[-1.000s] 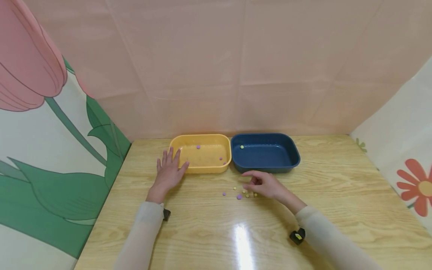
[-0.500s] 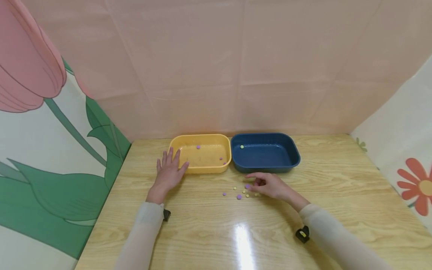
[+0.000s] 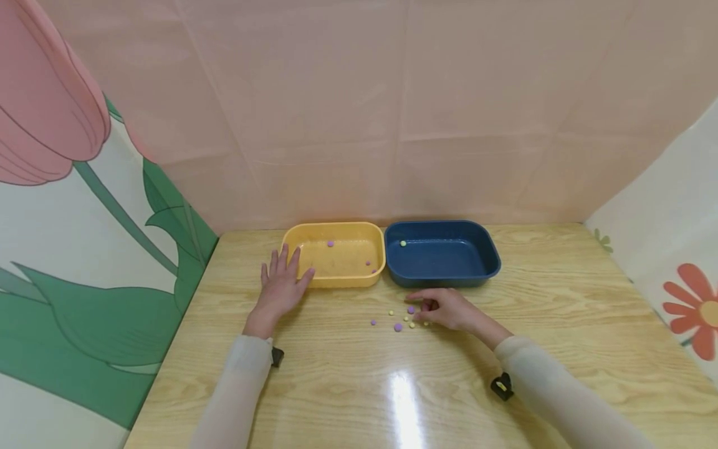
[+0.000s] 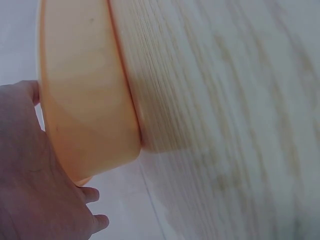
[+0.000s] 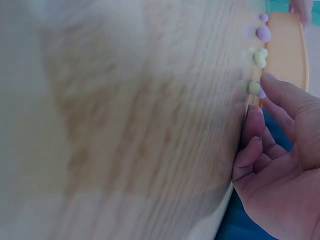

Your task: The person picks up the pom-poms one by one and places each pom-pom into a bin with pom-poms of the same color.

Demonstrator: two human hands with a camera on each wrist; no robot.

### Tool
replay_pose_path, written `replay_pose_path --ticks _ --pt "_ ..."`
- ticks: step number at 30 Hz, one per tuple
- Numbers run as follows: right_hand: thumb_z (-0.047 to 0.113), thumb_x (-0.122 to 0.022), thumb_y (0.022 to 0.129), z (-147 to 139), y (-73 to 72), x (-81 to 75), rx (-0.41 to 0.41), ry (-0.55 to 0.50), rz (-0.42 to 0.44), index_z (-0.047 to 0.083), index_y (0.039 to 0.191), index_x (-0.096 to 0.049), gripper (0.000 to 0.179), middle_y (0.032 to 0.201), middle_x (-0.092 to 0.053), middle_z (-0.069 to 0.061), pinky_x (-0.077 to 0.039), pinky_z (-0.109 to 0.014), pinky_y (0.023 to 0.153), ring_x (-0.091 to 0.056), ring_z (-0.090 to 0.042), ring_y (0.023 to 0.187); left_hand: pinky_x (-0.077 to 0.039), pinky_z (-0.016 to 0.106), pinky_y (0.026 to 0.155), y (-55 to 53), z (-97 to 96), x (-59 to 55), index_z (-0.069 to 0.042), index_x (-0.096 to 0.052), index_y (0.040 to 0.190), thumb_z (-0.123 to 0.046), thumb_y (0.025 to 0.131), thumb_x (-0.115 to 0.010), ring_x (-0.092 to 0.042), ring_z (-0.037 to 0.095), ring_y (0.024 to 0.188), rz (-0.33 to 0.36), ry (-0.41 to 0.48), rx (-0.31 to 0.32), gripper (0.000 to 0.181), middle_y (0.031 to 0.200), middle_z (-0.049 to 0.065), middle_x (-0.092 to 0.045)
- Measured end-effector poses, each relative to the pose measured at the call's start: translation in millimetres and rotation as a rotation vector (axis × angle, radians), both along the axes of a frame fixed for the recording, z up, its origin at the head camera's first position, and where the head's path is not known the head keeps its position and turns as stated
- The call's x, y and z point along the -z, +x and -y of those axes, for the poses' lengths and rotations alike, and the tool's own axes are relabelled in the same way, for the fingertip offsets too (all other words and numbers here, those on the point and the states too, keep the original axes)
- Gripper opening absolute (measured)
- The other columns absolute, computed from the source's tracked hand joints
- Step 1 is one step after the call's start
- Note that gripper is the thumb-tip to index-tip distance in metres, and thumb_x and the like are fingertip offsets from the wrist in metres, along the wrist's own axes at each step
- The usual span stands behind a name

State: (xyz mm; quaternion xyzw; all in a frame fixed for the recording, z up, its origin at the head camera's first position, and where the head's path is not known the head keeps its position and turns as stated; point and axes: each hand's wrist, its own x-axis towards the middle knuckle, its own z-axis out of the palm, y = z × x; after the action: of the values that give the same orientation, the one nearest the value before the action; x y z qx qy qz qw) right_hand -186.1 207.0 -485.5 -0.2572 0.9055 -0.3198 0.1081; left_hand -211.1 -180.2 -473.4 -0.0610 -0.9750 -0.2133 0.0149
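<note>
My left hand (image 3: 278, 291) rests, fingers spread, on the left end of a yellow plastic tub (image 3: 342, 282); in the left wrist view the tub's wall (image 4: 90, 95) stands beside the palm. Just in front of a navy tub (image 3: 443, 279), my right hand (image 3: 445, 308) hovers low over the table, thumb and index finger apart, the other fingers bent. A small purple ball (image 3: 411, 310) lies right at its fingertips. Pale yellow balls are close by, one (image 3: 426, 323) partly beneath the hand. In the right wrist view a yellow-green ball (image 5: 254, 88) shows near the thumb tip.
Farther left on the wooden table (image 3: 331, 380) lie two more purple balls, a larger one (image 3: 398, 327) and a smaller one (image 3: 373, 322). Several purple balls sit inside the yellow tub, and a yellow ball (image 3: 403, 244) inside the navy one. A pink backdrop (image 3: 336, 125) stands behind both tubs.
My right hand has drawn slightly to the right, and a purple ball has come into view at its fingertips. The left hand has stayed in place.
</note>
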Motion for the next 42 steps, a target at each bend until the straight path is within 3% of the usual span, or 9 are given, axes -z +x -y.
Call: replay_pose_path --ticks 5,13,23,33,42 --pt "0.029 -0.074 0.080 2 -0.1 -0.6 0.001 0.020 -0.018 0.021 0.114 -0.067 0.036 0.073 -0.056 0.009 -0.041 -0.021 0.060 -0.050 -0.006 0.066 0.004 0.062 0.108 -0.6 0.1 0.2 -0.020 -0.011 0.151 -0.059 0.095 -0.028 0.006 0.038 0.142 -0.010 -0.009 0.004 0.070 0.157 0.010 0.005" --pt "0.026 -0.074 0.080 6 -0.2 -2.3 -0.006 0.050 -0.039 0.020 0.111 -0.069 0.032 0.071 -0.055 0.010 -0.040 -0.022 0.060 -0.049 -0.006 0.065 0.005 0.062 0.108 -1.1 0.6 0.2 -0.021 -0.011 0.151 -0.061 0.095 -0.028 0.014 0.033 0.142 -0.001 0.004 0.003 0.071 0.157 0.010 0.005" --pt "0.027 -0.072 0.082 8 1.3 -2.5 0.007 0.058 -0.049 0.023 0.101 -0.071 0.020 0.083 -0.066 0.012 -0.041 -0.021 0.058 -0.050 -0.005 0.066 0.005 0.061 0.108 -1.1 0.5 2.6 -0.021 -0.012 0.151 -0.063 0.094 -0.026 0.015 0.032 0.142 -0.006 0.007 0.002 0.073 0.157 0.009 0.005" --pt "0.028 -0.073 0.081 9 4.0 -2.7 0.044 0.025 -0.025 0.025 0.095 -0.072 0.014 0.075 -0.063 0.013 -0.041 -0.021 0.057 -0.051 -0.005 0.065 0.006 0.061 0.108 1.1 0.2 1.8 -0.021 -0.012 0.151 -0.064 0.093 -0.025 0.013 0.032 0.142 -0.005 0.013 -0.001 0.073 0.157 0.009 0.005" --pt "0.020 -0.072 0.082 16 10.9 -17.1 0.017 -0.033 -0.042 0.016 0.100 -0.071 0.019 0.072 -0.062 0.011 -0.044 -0.021 0.056 -0.053 -0.005 0.064 0.006 0.061 0.108 1.3 -0.8 -0.9 -0.020 -0.014 0.151 -0.061 0.094 -0.028 0.012 0.033 0.142 -0.003 0.028 -0.002 0.072 0.157 0.009 0.004"
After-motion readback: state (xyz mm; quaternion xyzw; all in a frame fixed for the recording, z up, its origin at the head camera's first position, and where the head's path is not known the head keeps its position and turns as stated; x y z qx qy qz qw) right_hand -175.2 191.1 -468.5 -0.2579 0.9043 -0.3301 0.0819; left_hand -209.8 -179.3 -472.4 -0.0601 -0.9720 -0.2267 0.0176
